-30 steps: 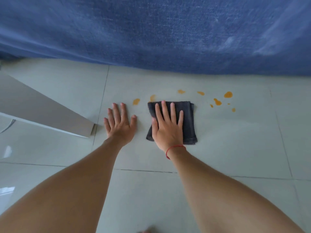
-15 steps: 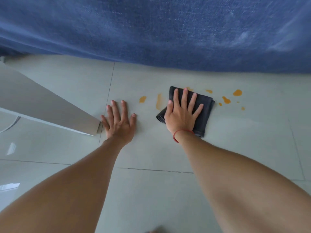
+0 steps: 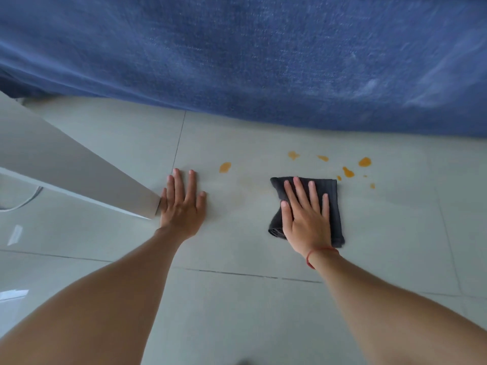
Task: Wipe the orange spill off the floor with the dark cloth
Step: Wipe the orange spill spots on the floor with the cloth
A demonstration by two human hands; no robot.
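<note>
A folded dark grey cloth (image 3: pixel 332 191) lies flat on the pale tiled floor (image 3: pixel 263 312). My right hand (image 3: pixel 307 219) presses down on it, palm flat and fingers spread. Orange spill drops (image 3: pixel 348 172) sit just beyond and to the right of the cloth. One separate orange drop (image 3: pixel 225 167) lies further left, near my left hand (image 3: pixel 183 204). That hand rests flat on the bare floor, holding nothing. A faint smear marks the tile between the two hands.
A blue fabric-covered piece of furniture (image 3: pixel 263 61) fills the far side and its lower edge hangs just beyond the spill. A white slanted furniture leg (image 3: pixel 79 175) comes in from the left and ends beside my left hand.
My right hand has pulled the cloth back toward me and straightened it. The orange streak left of the cloth is gone, leaving a faint smear. My left hand stays planted.
</note>
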